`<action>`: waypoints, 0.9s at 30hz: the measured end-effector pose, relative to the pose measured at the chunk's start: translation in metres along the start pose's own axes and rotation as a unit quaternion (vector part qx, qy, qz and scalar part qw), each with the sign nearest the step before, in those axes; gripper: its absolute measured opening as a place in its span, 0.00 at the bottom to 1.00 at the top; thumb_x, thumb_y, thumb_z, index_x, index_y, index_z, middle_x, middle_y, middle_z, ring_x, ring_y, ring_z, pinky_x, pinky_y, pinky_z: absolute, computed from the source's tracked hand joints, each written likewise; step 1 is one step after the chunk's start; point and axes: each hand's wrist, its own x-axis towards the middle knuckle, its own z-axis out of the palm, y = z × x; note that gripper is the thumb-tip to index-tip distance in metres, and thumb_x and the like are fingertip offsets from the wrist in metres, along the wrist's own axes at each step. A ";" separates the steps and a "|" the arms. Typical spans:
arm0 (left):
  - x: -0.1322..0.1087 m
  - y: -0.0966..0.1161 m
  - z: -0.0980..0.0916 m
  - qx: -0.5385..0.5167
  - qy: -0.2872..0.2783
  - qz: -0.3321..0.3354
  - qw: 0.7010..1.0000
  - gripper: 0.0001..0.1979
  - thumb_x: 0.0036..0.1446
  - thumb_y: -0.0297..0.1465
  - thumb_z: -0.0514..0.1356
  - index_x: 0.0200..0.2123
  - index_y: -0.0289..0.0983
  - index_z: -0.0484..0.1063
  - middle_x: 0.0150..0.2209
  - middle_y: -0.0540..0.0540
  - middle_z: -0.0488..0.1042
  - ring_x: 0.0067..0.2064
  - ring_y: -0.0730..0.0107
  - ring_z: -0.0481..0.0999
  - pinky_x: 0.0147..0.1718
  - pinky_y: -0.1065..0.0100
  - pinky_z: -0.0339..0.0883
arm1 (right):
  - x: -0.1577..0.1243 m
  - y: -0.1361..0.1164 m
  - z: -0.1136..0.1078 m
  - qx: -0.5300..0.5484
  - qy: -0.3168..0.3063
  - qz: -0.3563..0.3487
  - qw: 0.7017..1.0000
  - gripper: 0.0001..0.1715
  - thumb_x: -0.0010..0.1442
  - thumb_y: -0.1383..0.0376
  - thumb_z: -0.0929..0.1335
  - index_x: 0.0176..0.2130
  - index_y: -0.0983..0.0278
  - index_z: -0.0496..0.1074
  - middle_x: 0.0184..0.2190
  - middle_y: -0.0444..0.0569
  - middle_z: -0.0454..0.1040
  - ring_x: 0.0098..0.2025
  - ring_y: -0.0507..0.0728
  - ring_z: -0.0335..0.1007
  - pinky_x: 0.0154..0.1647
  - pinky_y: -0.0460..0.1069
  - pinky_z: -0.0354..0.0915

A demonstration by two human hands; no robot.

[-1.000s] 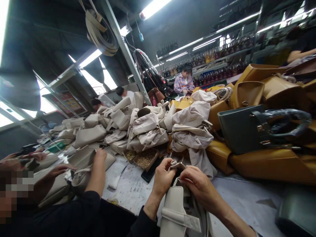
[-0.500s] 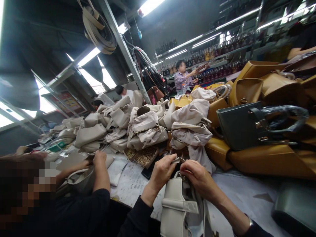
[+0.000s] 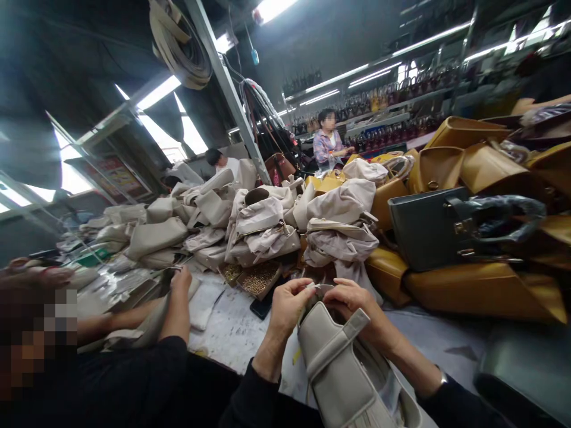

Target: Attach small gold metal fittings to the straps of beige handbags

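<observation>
A pale grey-white bag [image 3: 341, 365] stands upright below my hands at the table's front edge, its strap tab sticking up to the right. My left hand [image 3: 289, 303] pinches one end of a small thin pale strip [image 3: 322, 288] above the bag's top. Closed round the other end, my right hand [image 3: 352, 300] is at the bag's top edge, its fingertips partly hidden behind the bag.
Pale bags [image 3: 263, 223] are heaped beyond my hands, with a box of small brass parts [image 3: 259, 279] in front. A dark green bag [image 3: 426, 229] lies on mustard bags [image 3: 486, 291] at right. A co-worker's arm [image 3: 177, 309] is at left.
The bag has tilted and shows more of its front flap, its strap tab now pointing up. The strip is stretched between my hands. At left, the co-worker's hands have shifted; the person behind has lowered an arm.
</observation>
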 end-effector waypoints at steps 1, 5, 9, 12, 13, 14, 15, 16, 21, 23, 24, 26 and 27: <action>-0.002 0.001 0.000 -0.009 0.002 -0.007 1.000 0.17 0.49 0.36 0.70 0.40 0.31 0.85 0.35 0.40 0.85 0.34 0.61 0.82 0.34 0.68 0.75 | 0.001 -0.003 0.000 -0.016 -0.001 -0.020 1.000 0.09 0.67 0.71 0.69 0.38 0.59 0.78 0.32 0.42 0.81 0.37 0.56 0.77 0.63 0.60 0.63; -0.015 0.012 -0.003 -0.044 0.009 -0.036 0.998 0.16 0.47 0.36 0.71 0.38 0.31 0.86 0.35 0.39 0.85 0.34 0.63 0.81 0.35 0.69 0.73 | 0.005 -0.019 -0.002 -0.107 0.029 -0.079 0.991 0.09 0.66 0.71 0.71 0.36 0.58 0.80 0.33 0.46 0.76 0.38 0.57 0.72 0.49 0.56 0.69; -0.026 0.020 -0.007 -0.081 0.006 -0.058 0.995 0.17 0.47 0.37 0.72 0.38 0.31 0.85 0.34 0.41 0.85 0.33 0.65 0.80 0.35 0.69 0.72 | 0.005 -0.030 0.000 -0.120 0.083 -0.092 0.985 0.12 0.66 0.73 0.69 0.37 0.58 0.81 0.38 0.50 0.70 0.49 0.61 0.70 0.49 0.56 0.71; -0.030 0.021 -0.008 -0.089 0.005 -0.062 0.994 0.18 0.46 0.37 0.73 0.38 0.31 0.85 0.32 0.42 0.84 0.31 0.67 0.79 0.34 0.70 0.71 | 0.002 -0.028 0.005 -0.081 0.084 -0.082 0.990 0.16 0.67 0.76 0.67 0.42 0.58 0.81 0.47 0.51 0.71 0.53 0.60 0.70 0.53 0.55 0.72; -0.030 0.021 -0.009 -0.089 0.006 -0.063 0.994 0.18 0.46 0.37 0.73 0.38 0.31 0.85 0.31 0.42 0.84 0.31 0.67 0.78 0.34 0.70 0.71 | 0.000 -0.027 0.007 -0.073 0.079 -0.075 0.991 0.17 0.67 0.76 0.66 0.43 0.57 0.81 0.48 0.51 0.71 0.52 0.59 0.71 0.51 0.53 0.73; -0.031 0.022 -0.009 -0.088 0.007 -0.064 0.994 0.18 0.46 0.37 0.73 0.38 0.31 0.85 0.31 0.42 0.84 0.30 0.67 0.78 0.33 0.70 0.71 | -0.001 -0.026 0.009 -0.069 0.074 -0.068 0.993 0.17 0.68 0.75 0.66 0.43 0.57 0.81 0.48 0.51 0.71 0.49 0.58 0.72 0.48 0.52 0.74; -0.031 0.022 -0.009 -0.086 0.008 -0.065 0.994 0.18 0.46 0.37 0.73 0.37 0.31 0.85 0.30 0.43 0.84 0.30 0.68 0.78 0.32 0.70 0.71 | -0.001 -0.025 0.010 -0.068 0.072 -0.062 0.993 0.16 0.68 0.75 0.67 0.43 0.57 0.81 0.46 0.51 0.72 0.47 0.58 0.73 0.45 0.51 0.74; -0.032 0.023 -0.009 -0.085 0.008 -0.066 0.994 0.18 0.46 0.37 0.73 0.37 0.31 0.85 0.30 0.43 0.83 0.30 0.68 0.78 0.32 0.71 0.70 | -0.002 -0.024 0.010 -0.069 0.073 -0.059 0.993 0.16 0.68 0.74 0.67 0.43 0.57 0.81 0.45 0.51 0.72 0.46 0.58 0.73 0.44 0.51 0.74; -0.032 0.025 -0.008 -0.080 -0.001 -0.066 0.995 0.16 0.47 0.36 0.72 0.37 0.31 0.85 0.32 0.42 0.84 0.31 0.68 0.78 0.33 0.70 0.70 | -0.002 -0.026 0.007 -0.067 0.080 -0.059 0.993 0.17 0.68 0.73 0.67 0.44 0.56 0.82 0.40 0.50 0.71 0.42 0.57 0.72 0.41 0.50 0.73; -0.032 0.026 -0.008 -0.072 -0.005 -0.064 0.995 0.16 0.47 0.36 0.72 0.37 0.32 0.85 0.32 0.42 0.84 0.32 0.67 0.79 0.34 0.70 0.71 | -0.002 -0.027 0.005 -0.069 0.085 -0.065 0.992 0.16 0.69 0.73 0.66 0.43 0.57 0.82 0.39 0.50 0.71 0.41 0.56 0.71 0.39 0.50 0.72; -0.032 0.026 -0.008 -0.065 -0.006 -0.061 0.996 0.16 0.48 0.36 0.72 0.38 0.32 0.85 0.32 0.42 0.84 0.32 0.66 0.79 0.34 0.70 0.71 | -0.002 -0.027 0.004 -0.070 0.088 -0.067 0.991 0.16 0.69 0.73 0.66 0.43 0.57 0.82 0.39 0.50 0.71 0.40 0.56 0.71 0.39 0.50 0.72; -0.031 0.027 -0.007 -0.055 -0.009 -0.052 0.997 0.15 0.49 0.37 0.72 0.38 0.32 0.85 0.32 0.42 0.84 0.32 0.66 0.79 0.35 0.70 0.71 | -0.003 -0.027 0.003 -0.072 0.090 -0.072 0.991 0.16 0.69 0.73 0.66 0.43 0.57 0.82 0.38 0.50 0.71 0.39 0.56 0.71 0.39 0.50 0.72; -0.031 0.028 -0.006 -0.054 -0.011 -0.047 0.997 0.15 0.49 0.37 0.72 0.37 0.33 0.85 0.32 0.42 0.84 0.32 0.66 0.79 0.34 0.70 0.70 | -0.003 -0.026 0.002 -0.072 0.089 -0.074 0.991 0.16 0.69 0.73 0.66 0.43 0.57 0.82 0.38 0.50 0.71 0.39 0.56 0.71 0.38 0.50 0.72</action>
